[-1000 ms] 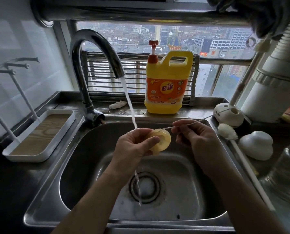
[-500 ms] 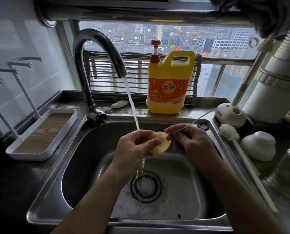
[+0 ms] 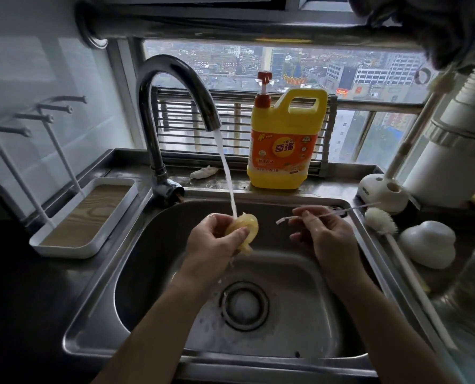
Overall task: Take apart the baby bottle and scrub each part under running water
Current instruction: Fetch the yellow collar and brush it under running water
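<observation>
Above the sink [image 3: 147,273], the left hand [image 3: 214,243] is squeezing the nipple [image 3: 246,227] under the stream [image 3: 228,176] for rinsing; the right hand [image 3: 329,238] is pinching the thin brush [image 3: 282,219] aside between its fingers [image 3: 311,217].

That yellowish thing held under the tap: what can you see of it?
The yellowish piece looks like soft, translucent silicone, rounded and squashed into folds. The left hand grips it over the sink, thumb across its front. The water stream lands on its top. The thin brush in the right hand is apart from it.
</observation>
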